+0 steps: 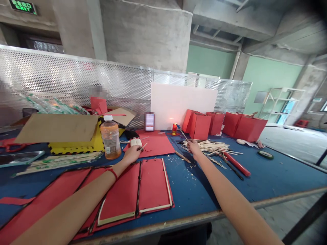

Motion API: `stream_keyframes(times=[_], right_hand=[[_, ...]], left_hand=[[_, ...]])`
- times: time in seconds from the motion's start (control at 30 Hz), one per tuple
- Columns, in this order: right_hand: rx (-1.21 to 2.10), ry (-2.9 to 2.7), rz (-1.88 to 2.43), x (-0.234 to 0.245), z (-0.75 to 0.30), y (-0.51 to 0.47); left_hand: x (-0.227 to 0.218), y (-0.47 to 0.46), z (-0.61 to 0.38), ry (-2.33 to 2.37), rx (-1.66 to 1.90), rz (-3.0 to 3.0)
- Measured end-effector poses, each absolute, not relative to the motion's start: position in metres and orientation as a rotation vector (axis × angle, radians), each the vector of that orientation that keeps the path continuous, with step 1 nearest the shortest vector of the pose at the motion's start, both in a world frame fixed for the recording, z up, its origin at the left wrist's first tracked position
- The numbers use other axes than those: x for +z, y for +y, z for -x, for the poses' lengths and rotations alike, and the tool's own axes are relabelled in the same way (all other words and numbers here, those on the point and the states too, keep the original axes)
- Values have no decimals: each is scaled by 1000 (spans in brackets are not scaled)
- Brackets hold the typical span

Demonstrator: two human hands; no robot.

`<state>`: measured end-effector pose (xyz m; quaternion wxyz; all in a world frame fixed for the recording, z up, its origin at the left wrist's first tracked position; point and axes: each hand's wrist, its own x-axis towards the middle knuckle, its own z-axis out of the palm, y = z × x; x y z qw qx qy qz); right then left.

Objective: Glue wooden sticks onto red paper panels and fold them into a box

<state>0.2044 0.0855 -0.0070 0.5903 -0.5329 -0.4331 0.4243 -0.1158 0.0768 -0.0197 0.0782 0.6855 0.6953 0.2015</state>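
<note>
Left hand (131, 154) pinching a small stick (143, 147), right hand (194, 149) clamped on a long stick (183, 133), red paper panels (122, 194) near the metal edge (163, 226) of the blue table (194, 194), concrete hall (143, 34) beyond

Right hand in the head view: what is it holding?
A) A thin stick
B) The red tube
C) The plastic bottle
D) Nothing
A. The right hand closes on a thin stick that angles up and away from its fingers, while the red tube lies apart on the table.
</note>
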Motion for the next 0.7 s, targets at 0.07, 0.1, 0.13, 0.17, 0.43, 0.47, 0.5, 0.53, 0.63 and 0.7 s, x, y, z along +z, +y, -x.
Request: stream_keyframes(times=[0.07,0.1,0.13,0.17,0.43,0.47,0.5,0.53,0.63,0.7], right_hand=[[983,-1011,1242,-7,-204,85],[981,-1011,1244,-7,-204,85],[979,-1011,1246,-6,-203,85],[977,-1011,1248,-6,-203,84],[969,-1013,1254,-6,-203,84],[969,-1012,1255,-5,-203,84],[970,-1012,1256,-5,-203,84],[971,-1012,1258,-5,-203,83],[969,-1013,1262,-4,-203,82],[966,-1014,1265,-5,-203,82]], left_hand=[[-20,76,115,2091,610,-2049],[-20,76,115,2094,617,-2047],[-19,75,115,2095,626,-2045],[-19,75,114,2094,637,-2044],[-14,69,111,2106,594,-2026],[-14,69,111,2103,587,-2026],[-14,69,111,2099,586,-2028],[-14,69,111,2092,586,-2034],[-15,70,112,2077,583,-2057],[-16,72,113,2078,574,-2066]])
